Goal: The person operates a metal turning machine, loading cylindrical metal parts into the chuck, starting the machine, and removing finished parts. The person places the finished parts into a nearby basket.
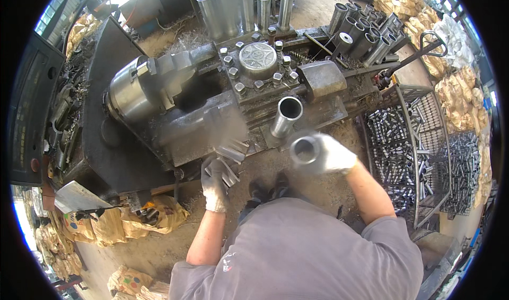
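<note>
at the lathe (175, 114), right hand (334, 154) grips a steel tube (306, 150).

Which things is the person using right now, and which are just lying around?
In use:
- right hand in a white glove, gripping a short grey metal tube
- left hand in a white glove, on a blurred metal handwheel
- big grey lathe

Lying about:
- upright grey metal tube on the lathe
- wire basket of small tubes
- tan sacks
</note>
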{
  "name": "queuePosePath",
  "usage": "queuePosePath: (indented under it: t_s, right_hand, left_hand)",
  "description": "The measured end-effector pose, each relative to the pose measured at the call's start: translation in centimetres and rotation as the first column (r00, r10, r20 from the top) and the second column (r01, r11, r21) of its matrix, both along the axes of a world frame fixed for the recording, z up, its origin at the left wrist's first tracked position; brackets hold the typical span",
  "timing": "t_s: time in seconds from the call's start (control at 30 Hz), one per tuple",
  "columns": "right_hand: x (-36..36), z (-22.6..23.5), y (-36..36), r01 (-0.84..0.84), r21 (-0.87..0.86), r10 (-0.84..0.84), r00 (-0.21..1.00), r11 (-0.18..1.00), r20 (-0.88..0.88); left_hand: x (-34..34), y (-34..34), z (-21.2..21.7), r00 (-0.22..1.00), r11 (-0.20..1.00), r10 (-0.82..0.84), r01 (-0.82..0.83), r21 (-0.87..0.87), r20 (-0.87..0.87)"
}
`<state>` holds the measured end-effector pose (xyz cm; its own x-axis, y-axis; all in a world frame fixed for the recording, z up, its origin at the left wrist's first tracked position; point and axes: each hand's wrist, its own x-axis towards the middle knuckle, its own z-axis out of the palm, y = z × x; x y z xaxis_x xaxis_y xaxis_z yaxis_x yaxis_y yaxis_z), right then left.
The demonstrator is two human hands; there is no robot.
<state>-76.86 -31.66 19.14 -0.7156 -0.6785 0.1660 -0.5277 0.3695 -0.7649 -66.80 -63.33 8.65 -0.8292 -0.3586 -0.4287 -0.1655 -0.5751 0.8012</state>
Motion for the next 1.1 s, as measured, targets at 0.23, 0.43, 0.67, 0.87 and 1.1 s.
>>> queuePosePath:
  t_s: [0.23,0.43,0.67,0.87,1.1]
  right_hand:
    - [-5.5,3.1,0.2,0.037,-0.033,-0.03,0.98,0.999,0.197]
    - [-6.5,-3.4,-5.0,0.258,0.139,-0.275,0.954,0.956,0.118]
    - [-1.0,-5.5,-3.9,0.01,0.564,0.075,0.989,0.826,-0.127]
    - [0.0,-12.0,-17.6,0.125,0.506,0.057,0.942,0.853,-0.33]
    - [-3.4,-0.1,-20.4,0.08,0.012,-0.068,0.746,0.997,0.663]
  left_hand:
    - [-8.8,7.2,5.7,0.873,0.321,-0.454,-0.028,-0.947,-0.18]
    - [-2.4,1.4,9.0,0.96,0.678,-0.257,0.096,-0.729,-0.113]
    - [3.0,-5.8,2.9,0.948,0.916,0.238,-0.145,0.373,-0.214]
    - [1.8,-8.7,-2.6,0.924,0.832,0.18,0.04,0.553,-0.337]
    - [-1.1,-10.3,-3.0,0.912,0.861,0.232,-0.031,0.507,-0.338]
